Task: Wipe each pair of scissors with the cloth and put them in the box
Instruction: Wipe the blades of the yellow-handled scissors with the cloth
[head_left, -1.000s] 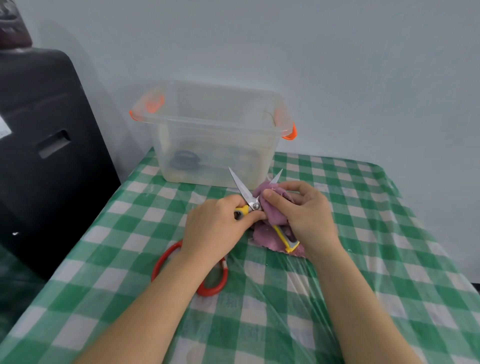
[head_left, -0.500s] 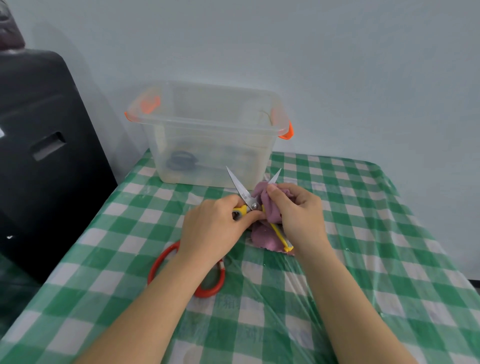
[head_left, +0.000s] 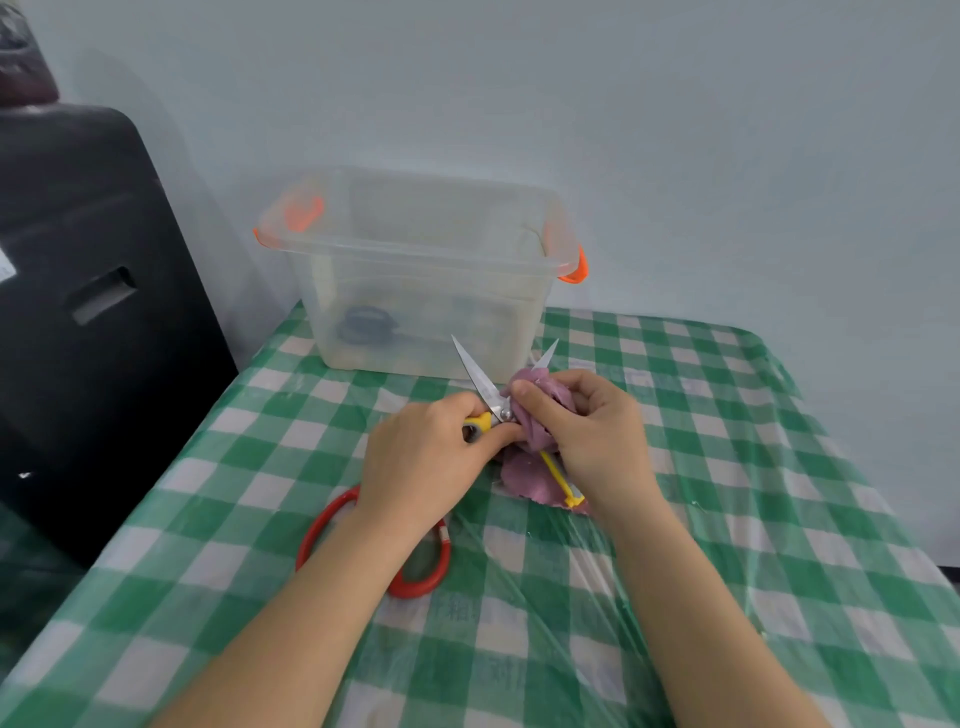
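Left hand (head_left: 423, 460) gripping yellow-handled scissors (head_left: 485, 387), blades spread beyond its fingers, right hand (head_left: 589, 434) pinching purple cloth (head_left: 535, 434) around one blade, box (head_left: 415, 270) beyond fingertips

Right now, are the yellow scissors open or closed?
Open. The yellow scissors have two blades spread in a V, one tip bare, the other poking out of the purple cloth that the right hand wraps around it.
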